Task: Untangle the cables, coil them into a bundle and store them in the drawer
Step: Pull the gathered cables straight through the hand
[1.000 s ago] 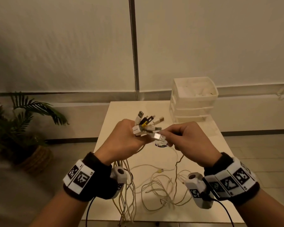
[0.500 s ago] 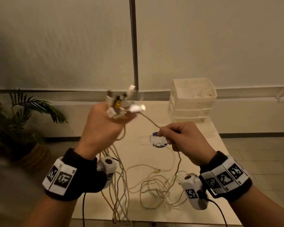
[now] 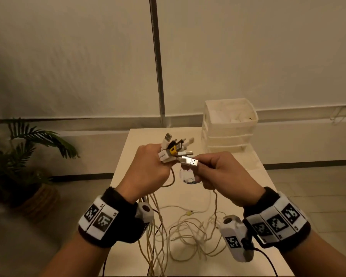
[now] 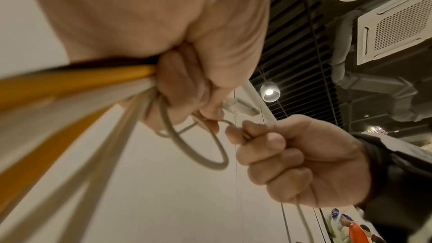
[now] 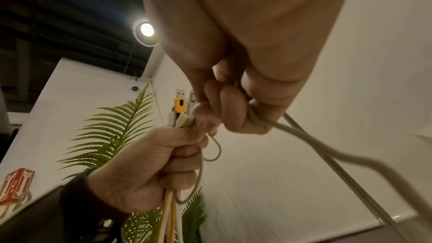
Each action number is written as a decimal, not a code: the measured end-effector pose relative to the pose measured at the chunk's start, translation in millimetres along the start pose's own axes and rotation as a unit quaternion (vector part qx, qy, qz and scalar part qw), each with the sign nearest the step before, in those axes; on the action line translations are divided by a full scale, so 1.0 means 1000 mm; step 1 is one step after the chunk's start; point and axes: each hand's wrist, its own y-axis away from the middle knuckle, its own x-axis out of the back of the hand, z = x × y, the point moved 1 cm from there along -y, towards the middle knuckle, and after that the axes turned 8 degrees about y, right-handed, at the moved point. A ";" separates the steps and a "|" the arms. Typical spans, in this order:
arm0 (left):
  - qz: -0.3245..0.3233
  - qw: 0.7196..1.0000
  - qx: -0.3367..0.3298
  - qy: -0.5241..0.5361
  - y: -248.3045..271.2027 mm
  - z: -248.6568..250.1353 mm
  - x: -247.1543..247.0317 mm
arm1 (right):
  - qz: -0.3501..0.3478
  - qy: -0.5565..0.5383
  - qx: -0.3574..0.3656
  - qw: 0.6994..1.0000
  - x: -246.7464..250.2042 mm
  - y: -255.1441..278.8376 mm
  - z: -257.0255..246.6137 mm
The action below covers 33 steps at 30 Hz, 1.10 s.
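My left hand point(image 3: 148, 168) grips a bunch of cable ends point(image 3: 173, 147), white, yellow and black plugs fanning upward above the table. Their cords point(image 3: 154, 232) hang from the fist and trail over the near table edge. My right hand point(image 3: 222, 174) pinches one grey cable just behind its silver USB plug point(image 3: 190, 161), held against the bunch. In the left wrist view the yellow and white cords point(image 4: 70, 88) pass through my fist and the right hand point(image 4: 301, 163) holds the grey cable point(image 4: 194, 147). The right wrist view shows the yellow plug point(image 5: 180, 105) above my left hand point(image 5: 145, 171).
A loose tangle of pale cables point(image 3: 192, 234) lies on the white table point(image 3: 248, 198). A white three-drawer unit point(image 3: 229, 128) stands at the table's far right. A small round sticker point(image 3: 188, 176) lies under the hands. A potted plant point(image 3: 18, 166) stands on the floor, left.
My left hand had lifted the bunch up and left, pulling one cable taut through the right fingers. It has come back down, and the right hand again holds the silver plug at the bunch.
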 end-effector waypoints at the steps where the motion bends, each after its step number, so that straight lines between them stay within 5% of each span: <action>1: 0.003 1.000 0.003 -0.002 -0.001 0.000 0.001 | 0.002 -0.014 -0.003 1.000 0.000 0.001 0.002; 4: 0.047 0.998 0.034 -0.010 -0.004 -0.006 0.011 | -0.003 -0.026 -0.016 1.000 0.001 0.004 0.006; 9: 0.207 0.971 0.112 0.051 -0.009 -0.040 0.048 | 0.005 -0.028 -0.060 0.998 0.012 0.008 0.018; 12: 0.197 0.972 0.102 0.083 -0.003 -0.036 0.045 | 0.004 -0.033 -0.064 0.997 0.007 0.005 0.017; 15: 0.107 0.974 0.051 0.195 0.005 -0.009 0.030 | 0.002 -0.048 -0.068 0.997 -0.001 -0.003 0.012; 17: 0.054 0.986 -0.003 0.157 0.007 0.002 0.021 | 0.000 -0.044 -0.073 0.996 -0.005 -0.007 0.009; 19: 0.084 0.992 -0.019 0.096 0.004 -0.004 0.020 | 0.011 -0.046 -0.087 0.995 -0.006 -0.011 0.008; 22: 0.208 0.966 0.012 0.150 0.002 -0.015 0.033 | 0.048 -0.095 -0.135 0.985 -0.002 -0.014 0.014; 23: 0.202 0.962 0.010 0.182 0.005 -0.016 0.036 | 0.054 -0.110 -0.150 0.981 -0.001 -0.014 0.016; 25: 0.084 0.973 0.005 0.214 0.009 -0.005 0.033 | 0.037 -0.121 -0.158 0.979 -0.003 -0.013 0.017; 28: -0.078 0.987 -0.053 0.129 0.008 0.010 0.010 | -0.030 -0.144 -0.116 0.982 -0.014 -0.013 0.006; 33: -0.037 0.998 -0.049 0.002 0.000 -0.005 0.003 | -0.042 -0.179 -0.091 0.979 -0.014 -0.008 0.000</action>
